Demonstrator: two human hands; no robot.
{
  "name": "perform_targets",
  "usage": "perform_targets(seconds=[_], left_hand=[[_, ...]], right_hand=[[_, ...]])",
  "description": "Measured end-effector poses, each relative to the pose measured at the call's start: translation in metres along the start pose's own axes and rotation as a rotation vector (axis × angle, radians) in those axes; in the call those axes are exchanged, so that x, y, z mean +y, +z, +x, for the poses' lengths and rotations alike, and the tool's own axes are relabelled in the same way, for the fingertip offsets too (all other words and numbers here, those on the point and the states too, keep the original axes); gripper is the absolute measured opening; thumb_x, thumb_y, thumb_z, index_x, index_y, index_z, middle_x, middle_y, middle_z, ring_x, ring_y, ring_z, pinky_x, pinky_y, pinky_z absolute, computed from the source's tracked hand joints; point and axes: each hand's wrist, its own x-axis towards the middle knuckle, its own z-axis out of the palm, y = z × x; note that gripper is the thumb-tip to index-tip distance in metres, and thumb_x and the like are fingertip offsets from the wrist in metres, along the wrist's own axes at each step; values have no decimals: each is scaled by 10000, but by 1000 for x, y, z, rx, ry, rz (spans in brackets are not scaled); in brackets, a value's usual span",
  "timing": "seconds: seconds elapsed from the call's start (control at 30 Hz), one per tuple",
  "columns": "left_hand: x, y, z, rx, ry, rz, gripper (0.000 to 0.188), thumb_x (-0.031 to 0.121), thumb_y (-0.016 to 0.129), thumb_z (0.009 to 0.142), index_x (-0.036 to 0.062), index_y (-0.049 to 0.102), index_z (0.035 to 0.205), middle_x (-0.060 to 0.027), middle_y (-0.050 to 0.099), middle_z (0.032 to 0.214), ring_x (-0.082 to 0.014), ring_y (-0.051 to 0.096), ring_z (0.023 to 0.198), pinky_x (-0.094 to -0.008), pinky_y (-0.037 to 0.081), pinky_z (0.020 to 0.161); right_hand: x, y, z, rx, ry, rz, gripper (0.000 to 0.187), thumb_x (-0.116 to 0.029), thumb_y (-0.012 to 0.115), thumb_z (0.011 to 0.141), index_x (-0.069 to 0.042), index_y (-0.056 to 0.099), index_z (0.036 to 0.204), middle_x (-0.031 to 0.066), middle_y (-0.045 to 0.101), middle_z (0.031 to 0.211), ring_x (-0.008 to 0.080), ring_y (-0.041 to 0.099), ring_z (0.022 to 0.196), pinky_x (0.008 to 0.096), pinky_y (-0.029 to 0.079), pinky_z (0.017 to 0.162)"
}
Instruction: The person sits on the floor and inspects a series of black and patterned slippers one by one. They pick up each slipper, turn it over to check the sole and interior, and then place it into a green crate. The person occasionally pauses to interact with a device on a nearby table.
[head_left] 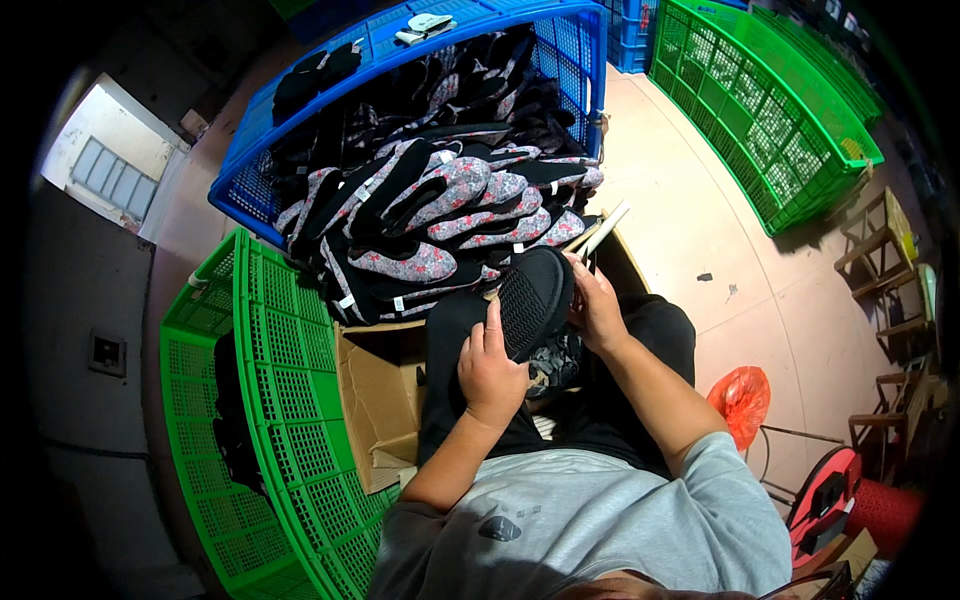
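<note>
Between my hands, above my lap, is a black shoe (533, 305) with its ridged sole turned up. My left hand (490, 372) grips its near left edge, fingers pointing up along the side. On the other side my right hand (597, 310) is closed round the shoe's right edge near the far end. Just beyond lies a heap of floral slip-on shoes (405, 262), grey with red flowers and black soles, some with small white tags. Dark crumpled material (556, 362) shows under the shoe, between my legs; I cannot tell what it is.
A blue crate (580, 75) holds the shoe heap. At the left, green crates (290, 420) stand beside an open cardboard box (375, 400). Another green crate (760, 125) stands far right. Nearer right are an orange plastic bag (742, 400) and wooden stools (880, 260).
</note>
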Motion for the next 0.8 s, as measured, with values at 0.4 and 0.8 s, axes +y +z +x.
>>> perform_targets(seconds=[0.4,0.8], left_hand=[[0,12,-12,38,151,57,824,-3,674,621,34,438,1410,-155,538,980,-371,560,876,-427,485,786],[7,-3,-10,-334,-215,-621,811,158,782,771,12,364,1451,-208,574,1315,-260,588,1183,-341,451,996]], right_hand=[[-13,-6,-10,-162,-54,-68,456,-299,609,941,-20,533,1293,8,629,1028,79,601,865,215,494,717],[-14,4,-6,-135,-84,-27,496,-279,490,983,-25,413,1402,112,582,1284,181,614,1092,319,518,911]])
